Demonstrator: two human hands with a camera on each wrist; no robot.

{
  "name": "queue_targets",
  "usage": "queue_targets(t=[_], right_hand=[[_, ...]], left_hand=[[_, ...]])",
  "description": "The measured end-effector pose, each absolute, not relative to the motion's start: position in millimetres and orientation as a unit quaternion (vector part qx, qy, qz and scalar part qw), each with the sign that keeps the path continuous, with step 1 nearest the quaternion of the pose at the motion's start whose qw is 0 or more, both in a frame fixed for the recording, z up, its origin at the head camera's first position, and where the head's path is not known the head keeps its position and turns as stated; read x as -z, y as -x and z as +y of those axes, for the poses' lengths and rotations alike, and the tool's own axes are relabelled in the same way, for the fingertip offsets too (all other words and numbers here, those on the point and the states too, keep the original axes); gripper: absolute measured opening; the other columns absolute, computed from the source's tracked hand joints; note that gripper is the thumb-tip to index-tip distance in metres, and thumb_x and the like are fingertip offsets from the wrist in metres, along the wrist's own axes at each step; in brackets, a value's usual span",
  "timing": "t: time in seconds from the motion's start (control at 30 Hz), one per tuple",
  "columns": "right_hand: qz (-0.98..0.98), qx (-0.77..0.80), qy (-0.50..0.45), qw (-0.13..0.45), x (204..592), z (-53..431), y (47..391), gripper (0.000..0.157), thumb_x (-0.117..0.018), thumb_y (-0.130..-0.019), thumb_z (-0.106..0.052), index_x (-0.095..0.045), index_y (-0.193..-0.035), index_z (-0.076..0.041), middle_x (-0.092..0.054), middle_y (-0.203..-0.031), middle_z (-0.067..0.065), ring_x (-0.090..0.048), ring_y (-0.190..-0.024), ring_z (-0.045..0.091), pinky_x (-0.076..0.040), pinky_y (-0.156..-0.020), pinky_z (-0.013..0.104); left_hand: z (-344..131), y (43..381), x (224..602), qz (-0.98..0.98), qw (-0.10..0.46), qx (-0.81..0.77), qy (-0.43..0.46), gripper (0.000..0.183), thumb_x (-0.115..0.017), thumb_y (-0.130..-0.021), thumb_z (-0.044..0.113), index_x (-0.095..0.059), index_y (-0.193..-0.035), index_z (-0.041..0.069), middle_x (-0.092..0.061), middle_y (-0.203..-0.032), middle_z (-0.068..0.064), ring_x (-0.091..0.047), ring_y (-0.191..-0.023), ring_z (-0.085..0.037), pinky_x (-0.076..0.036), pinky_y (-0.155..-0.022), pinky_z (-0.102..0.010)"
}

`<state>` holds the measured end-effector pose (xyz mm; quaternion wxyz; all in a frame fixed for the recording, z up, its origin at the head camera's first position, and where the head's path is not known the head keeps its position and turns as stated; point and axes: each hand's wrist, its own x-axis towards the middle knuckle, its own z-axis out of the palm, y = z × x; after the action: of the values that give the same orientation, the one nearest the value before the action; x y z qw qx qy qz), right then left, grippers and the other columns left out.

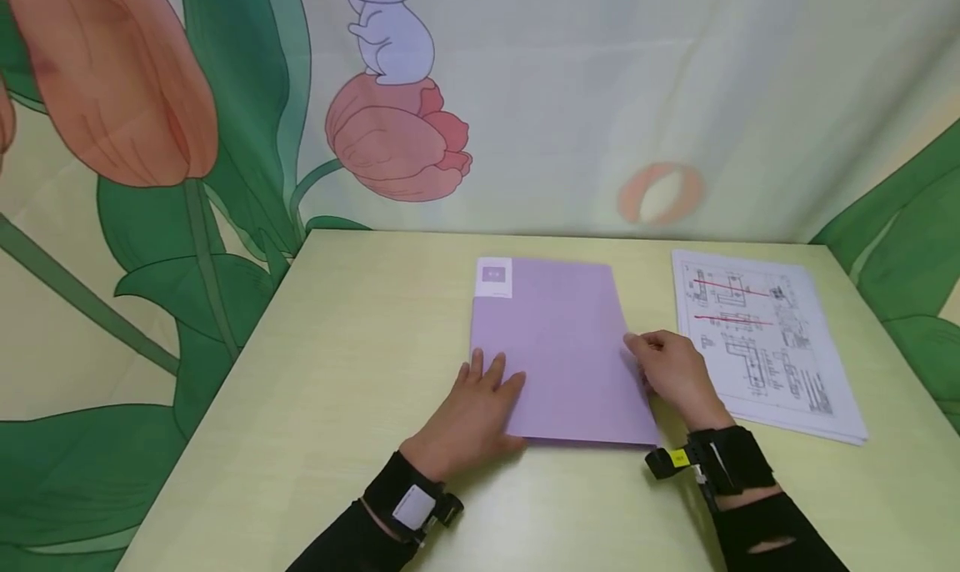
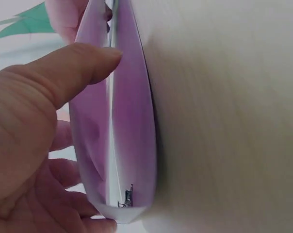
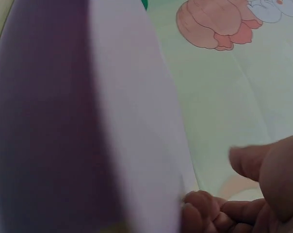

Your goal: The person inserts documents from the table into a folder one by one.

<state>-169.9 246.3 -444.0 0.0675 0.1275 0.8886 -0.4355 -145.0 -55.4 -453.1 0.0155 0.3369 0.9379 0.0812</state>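
Note:
A purple folder (image 1: 558,355) with a white label at its top left lies on the table. My left hand (image 1: 472,413) rests on the folder's lower left part with fingers spread. In the left wrist view, its thumb (image 2: 83,68) reaches over the slightly gaping lower edge of the folder (image 2: 132,102). White sheets (image 2: 111,126) and a small dark metal part (image 2: 126,196) show inside. My right hand (image 1: 671,372) holds the folder's right edge with curled fingers. The right wrist view shows that hand's fingers (image 3: 200,208) at the blurred cover edge (image 3: 137,111).
A stack of printed sheets (image 1: 757,338) with technical drawings and red lines lies to the right of the folder. The pale wooden table (image 1: 337,347) meets a printed curtain (image 1: 555,138) at its back edge.

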Motion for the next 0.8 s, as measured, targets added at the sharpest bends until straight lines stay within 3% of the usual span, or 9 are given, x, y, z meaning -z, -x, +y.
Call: queue_targets(t=[0.17,0.33,0.43,0.57,0.63,0.7,0.8], right_hand=[[0.83,0.536,-0.154,0.005,442.3,254.2,165.9,0.064,-0.037,-0.101,-0.052,-0.058,-0.121,0.004,-0.06,-0.099,0.015,-0.061,-0.078,0.018,-0.056,-0.063,0.029],[0.788,0.599,-0.144,-0.004,442.2,255.2,164.2,0.056,-0.037,-0.103,-0.043,-0.054,-0.129,0.003,-0.06,-0.101,0.008,-0.06,-0.082,0.013,-0.054,-0.065,0.025],[0.818,0.569,-0.087,-0.013,446.1,248.1,163.8,0.045,-0.045,-0.103,-0.031,-0.056,-0.127,0.005,-0.064,-0.103,0.012,-0.059,-0.083,0.017,-0.052,-0.066,0.029],[0.904,0.42,0.051,-0.069,457.4,232.4,165.5,0.025,-0.054,-0.096,-0.012,-0.06,-0.114,0.004,-0.065,-0.099,0.022,-0.058,-0.083,0.028,-0.051,-0.069,0.042],[0.92,0.368,0.105,-0.087,461.4,225.2,167.9,0.023,-0.058,-0.093,-0.009,-0.058,-0.113,0.002,-0.065,-0.101,0.023,-0.059,-0.086,0.032,-0.05,-0.074,0.047],[0.928,0.343,0.126,-0.07,462.8,218.7,170.6,0.027,-0.061,-0.093,-0.014,-0.056,-0.117,-0.002,-0.064,-0.103,0.021,-0.06,-0.089,0.032,-0.051,-0.076,0.049],[0.923,0.37,0.105,0.0,459.7,211.1,175.6,0.042,-0.065,-0.092,-0.023,-0.053,-0.127,-0.002,-0.062,-0.109,0.019,-0.058,-0.094,0.031,-0.049,-0.08,0.048]], left_hand=[[-62.7,142.7,452.9,0.934,0.028,-0.139,-0.329,0.081,-0.069,-0.084,0.049,-0.039,-0.147,0.008,-0.031,-0.153,-0.026,-0.019,-0.139,-0.048,-0.022,-0.115,-0.054],[-67.2,142.1,450.3,0.926,0.027,-0.207,-0.316,0.079,-0.067,-0.088,0.042,-0.033,-0.15,0.007,-0.028,-0.155,-0.022,-0.018,-0.142,-0.042,-0.019,-0.118,-0.049],[-67.5,141.1,450.9,0.923,0.013,-0.232,-0.308,0.074,-0.063,-0.091,0.035,-0.03,-0.151,0.008,-0.029,-0.156,-0.019,-0.019,-0.142,-0.038,-0.019,-0.118,-0.047],[-63.4,139.0,451.5,0.917,-0.035,-0.259,-0.301,0.065,-0.058,-0.094,0.025,-0.032,-0.15,0.007,-0.036,-0.153,-0.018,-0.026,-0.141,-0.037,-0.024,-0.116,-0.049],[-59.6,138.2,451.0,0.914,-0.064,-0.276,-0.292,0.061,-0.055,-0.094,0.019,-0.033,-0.149,0.006,-0.039,-0.151,-0.018,-0.03,-0.139,-0.037,-0.027,-0.114,-0.05],[-55.6,137.6,448.9,0.911,-0.095,-0.298,-0.267,0.058,-0.054,-0.092,0.013,-0.037,-0.147,0.007,-0.044,-0.148,-0.016,-0.037,-0.136,-0.034,-0.033,-0.111,-0.051],[-51.4,137.5,445.4,0.907,-0.15,-0.325,-0.223,0.055,-0.052,-0.088,0.006,-0.043,-0.142,0.008,-0.054,-0.14,-0.014,-0.051,-0.125,-0.029,-0.046,-0.101,-0.047]])
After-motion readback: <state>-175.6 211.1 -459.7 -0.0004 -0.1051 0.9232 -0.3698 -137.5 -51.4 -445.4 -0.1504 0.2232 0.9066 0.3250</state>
